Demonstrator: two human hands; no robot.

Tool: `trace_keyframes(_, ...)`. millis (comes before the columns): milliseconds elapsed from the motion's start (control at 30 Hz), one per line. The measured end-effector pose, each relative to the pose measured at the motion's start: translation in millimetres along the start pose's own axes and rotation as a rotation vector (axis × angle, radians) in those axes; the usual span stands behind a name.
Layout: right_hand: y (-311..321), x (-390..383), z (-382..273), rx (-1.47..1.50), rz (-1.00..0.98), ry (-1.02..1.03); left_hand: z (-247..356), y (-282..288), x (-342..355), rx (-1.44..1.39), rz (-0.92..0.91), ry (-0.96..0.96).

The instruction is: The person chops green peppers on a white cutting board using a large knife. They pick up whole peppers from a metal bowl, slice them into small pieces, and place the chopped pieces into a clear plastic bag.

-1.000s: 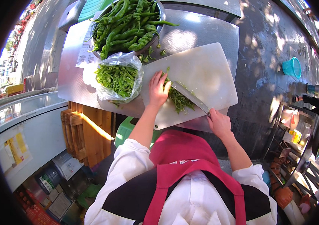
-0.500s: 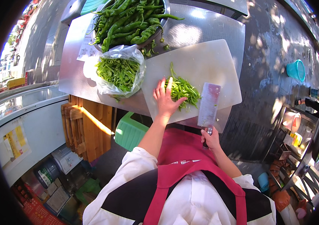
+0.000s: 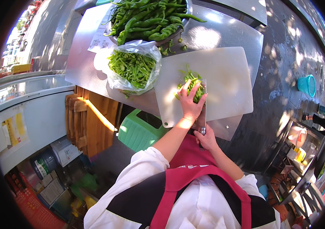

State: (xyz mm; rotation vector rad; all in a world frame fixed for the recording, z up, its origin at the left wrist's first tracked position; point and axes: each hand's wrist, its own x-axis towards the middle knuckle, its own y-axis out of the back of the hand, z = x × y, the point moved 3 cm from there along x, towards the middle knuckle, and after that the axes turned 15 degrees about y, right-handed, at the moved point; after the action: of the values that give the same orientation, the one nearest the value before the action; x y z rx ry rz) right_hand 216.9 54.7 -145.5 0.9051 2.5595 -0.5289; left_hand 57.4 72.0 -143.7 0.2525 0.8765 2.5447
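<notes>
My left hand (image 3: 191, 103) presses over a small heap of sliced green peppers (image 3: 191, 77) on the white cutting board (image 3: 229, 78). Its fingers curl on the slices and hold them against the cleaver. In my right hand (image 3: 207, 139) is the handle of the cleaver (image 3: 204, 110), its blade pointing away from me along the heap's right side. The left hand hides part of the blade and some slices. Left of the board, a clear plastic bag (image 3: 154, 65) stands full of cut green peppers (image 3: 131, 68).
A metal bowl (image 3: 189, 10) of whole long green peppers (image 3: 147, 21) sits at the back of the metal table (image 3: 84, 65). Loose pepper stems (image 3: 170, 46) lie beside it. A green stool (image 3: 137, 131) and wooden boards (image 3: 99, 128) stand below left. A turquoise bucket (image 3: 306, 85) is on the right.
The cleaver has moved left against the slices, with its blade turned more edge-on. My left hand has closed in over the heap, which is now more compact. The whole view has shifted slightly.
</notes>
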Motion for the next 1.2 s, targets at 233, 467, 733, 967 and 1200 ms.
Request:
trace_keyframes(233, -27.2, 22.5, -95.3, -0.377, -0.154, 0.272, 61.1, 84.2, 53.1, -0.324, 0.234, -0.044)
trace_keyframes(467, -115.4, 107.7, -198.8, -0.879, -0.436, 0.530, 5.8, 148.4, 148.3, -0.488, 0.613, 0.250)
trace_keyframes(733, -94.0, 86.6, -186.4, -0.767, -0.105, 0.571, -67.2, 170.8, 143.5, -0.144, 0.521, 0.395)
trace_keyframes(967, 30.5, 75.9, -111.8, -1.257, 0.102, 0.550, -8.8, 169.5, 130.1, -0.177, 0.384, 0.117)
trace_keyframes(1200, 30.0, 95.5, -91.3, -1.601, -0.117, 0.427, 2.4, 99.8, 59.4, -0.260, -0.079, 0.114)
